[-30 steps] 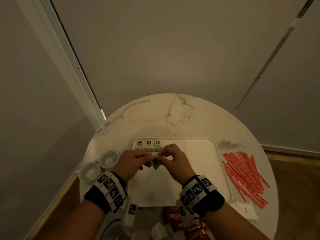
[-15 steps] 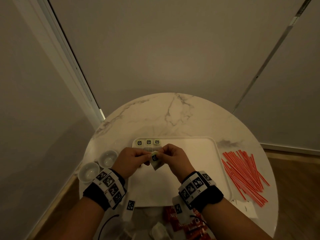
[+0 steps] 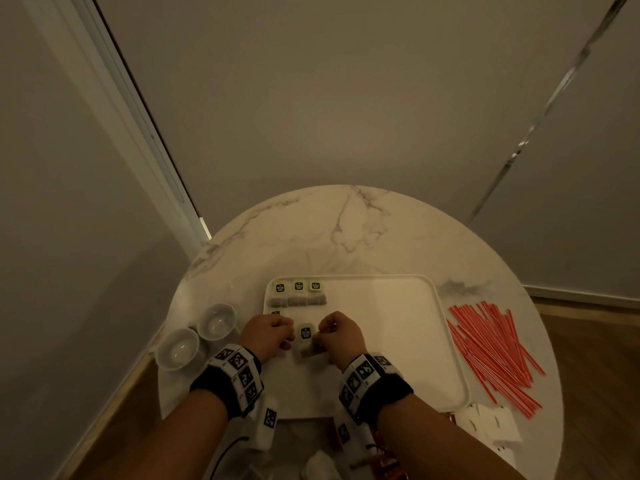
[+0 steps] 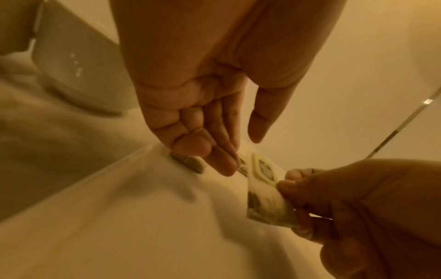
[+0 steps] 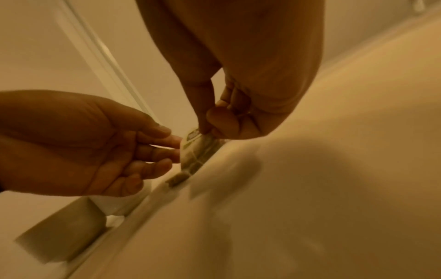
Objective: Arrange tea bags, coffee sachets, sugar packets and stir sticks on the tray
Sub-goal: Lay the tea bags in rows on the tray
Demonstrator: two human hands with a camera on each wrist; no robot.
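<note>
The right hand (image 3: 341,336) pinches a tea bag (image 3: 306,336) by its edge between thumb and fingertips, holding it just above the white tray (image 3: 398,327), in the gap between the two hands. The left hand (image 3: 266,336) is relaxed and holds nothing: in the left wrist view its fingers (image 4: 222,160) are nearly straight and reach toward the bag, though whether they touch it cannot be told. Just beyond the hands, three tea bags (image 3: 298,292) already lie side by side in a row along the tray's far edge, and the corner of what looks like a fourth one (image 3: 275,312) peeks out beyond the left knuckles, beginning a second row. The held bag seems bound for a spot beside it. So the tea is partly laid out and everything else waits. The red stir sticks (image 3: 495,355) lie in a loose heap on the marble table (image 3: 346,233) well to the right of the right hand, off the tray. White sugar packets (image 3: 491,424) sit nearer the person on that side, and red coffee sachets (image 3: 384,459) show partly behind the right wrist, also off the tray. Two small white cups (image 3: 197,336) stand to the left of the left hand. By this reckoning the task is early, with three of four kinds untouched.
</note>
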